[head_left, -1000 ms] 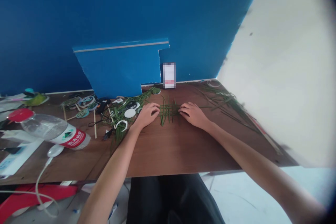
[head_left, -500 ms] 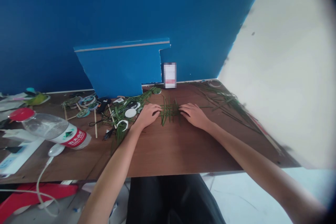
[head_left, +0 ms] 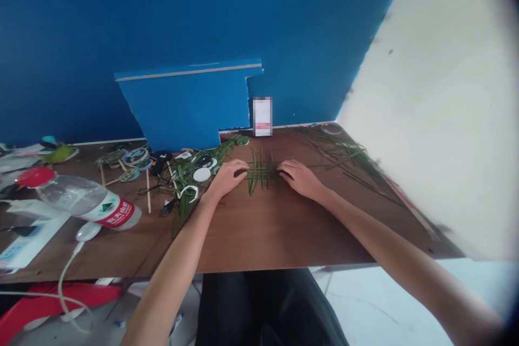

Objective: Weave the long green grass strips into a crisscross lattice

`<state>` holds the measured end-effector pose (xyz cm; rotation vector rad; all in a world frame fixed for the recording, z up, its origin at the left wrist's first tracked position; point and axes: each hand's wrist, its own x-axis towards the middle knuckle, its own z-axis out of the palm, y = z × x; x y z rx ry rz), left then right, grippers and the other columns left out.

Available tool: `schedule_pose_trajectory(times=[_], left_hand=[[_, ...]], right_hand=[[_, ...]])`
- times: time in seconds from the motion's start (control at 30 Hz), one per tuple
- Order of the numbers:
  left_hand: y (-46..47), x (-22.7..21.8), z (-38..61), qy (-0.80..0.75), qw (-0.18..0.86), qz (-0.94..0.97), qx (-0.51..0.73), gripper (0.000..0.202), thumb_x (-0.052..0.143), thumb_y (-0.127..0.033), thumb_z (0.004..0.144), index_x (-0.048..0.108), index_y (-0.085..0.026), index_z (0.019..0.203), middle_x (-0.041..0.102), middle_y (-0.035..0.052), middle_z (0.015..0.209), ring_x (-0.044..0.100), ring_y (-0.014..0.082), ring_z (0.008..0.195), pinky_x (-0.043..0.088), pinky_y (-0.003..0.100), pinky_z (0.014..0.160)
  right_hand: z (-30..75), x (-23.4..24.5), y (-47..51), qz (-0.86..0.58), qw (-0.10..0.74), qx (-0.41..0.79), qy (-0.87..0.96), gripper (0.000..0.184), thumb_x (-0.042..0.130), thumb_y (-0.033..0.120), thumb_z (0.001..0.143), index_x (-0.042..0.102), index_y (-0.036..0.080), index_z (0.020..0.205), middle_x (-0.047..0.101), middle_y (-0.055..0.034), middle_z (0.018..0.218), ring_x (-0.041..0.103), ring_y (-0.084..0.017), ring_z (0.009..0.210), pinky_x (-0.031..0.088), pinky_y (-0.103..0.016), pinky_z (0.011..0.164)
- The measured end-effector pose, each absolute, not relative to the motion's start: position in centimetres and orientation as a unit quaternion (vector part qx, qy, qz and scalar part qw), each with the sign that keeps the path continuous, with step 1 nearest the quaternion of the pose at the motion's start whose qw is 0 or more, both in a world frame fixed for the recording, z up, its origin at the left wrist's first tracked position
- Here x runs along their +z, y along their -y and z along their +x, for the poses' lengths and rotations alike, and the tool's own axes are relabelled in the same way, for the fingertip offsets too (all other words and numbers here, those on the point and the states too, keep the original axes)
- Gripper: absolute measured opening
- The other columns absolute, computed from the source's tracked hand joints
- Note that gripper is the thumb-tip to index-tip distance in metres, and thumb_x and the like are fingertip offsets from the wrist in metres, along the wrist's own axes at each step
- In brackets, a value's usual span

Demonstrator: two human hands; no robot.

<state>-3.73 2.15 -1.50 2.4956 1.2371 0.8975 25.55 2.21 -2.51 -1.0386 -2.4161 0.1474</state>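
Note:
A loose grid of woven green grass strips point(head_left: 261, 170) lies flat on the brown table between my hands. At its left edge, my left hand point(head_left: 230, 177) is closed, thumb and fingers pinching the ends of the crosswise strips. My right hand point(head_left: 299, 177) holds the opposite edge, its fingers drawn together over the strip ends. The fingertips partly hide those ends. Several lengthwise strips stick out toward me and toward the wall.
Left of my hands is a pile of green strips point(head_left: 188, 211) with white rings, sticks and a white disc point(head_left: 201, 174). A plastic bottle point(head_left: 81, 197) lies near a power strip point(head_left: 30, 240). More loose strips point(head_left: 357, 159) lie at right. A pixelated upright card point(head_left: 263, 116) leans against the blue wall.
Both hands keep their places at the two edges of the woven strips, with only a very slight shift of the fingers outward. The grid looks the same.

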Motion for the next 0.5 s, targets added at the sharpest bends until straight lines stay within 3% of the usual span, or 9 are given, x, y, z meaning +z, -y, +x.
schedule_pose_trajectory(times=[0.13,0.33,0.5], left_hand=[[-2.1,-1.5,-3.7,-0.431,0.107,0.844,0.301,0.018,0.057,-0.024,0.09,0.069,-0.023,0.104,0.066,0.0037,0.113,0.063,0.0196,0.106,0.047,0.035,0.097],[-2.3,-1.7,-3.6,-0.463,0.054,0.842,0.272,0.022,0.054,-0.028,0.093,0.069,-0.022,0.108,0.066,0.0047,0.122,0.059,0.0223,0.114,0.043,0.041,0.103],[-2.4,-1.7,-3.5,-0.475,0.033,0.846,0.242,0.023,0.054,-0.03,0.092,0.071,-0.021,0.105,0.069,0.0047,0.12,0.062,0.0225,0.111,0.044,0.04,0.102]], right_hand=[[25.5,-2.4,-2.0,-0.395,0.244,0.041,0.885,0.027,0.043,0.026,0.098,0.067,0.02,0.11,0.067,-0.0096,0.109,0.057,-0.025,0.105,0.045,-0.041,0.093],[25.4,-2.9,-1.9,-0.451,0.224,0.011,0.864,0.041,0.04,0.036,0.099,0.053,0.022,0.136,0.055,-0.0091,0.139,0.047,-0.028,0.128,0.04,-0.05,0.101],[25.4,-3.5,-2.4,-0.448,0.2,0.03,0.871,0.045,0.036,0.039,0.1,0.053,0.02,0.137,0.052,-0.0094,0.142,0.046,-0.028,0.131,0.039,-0.049,0.106]])
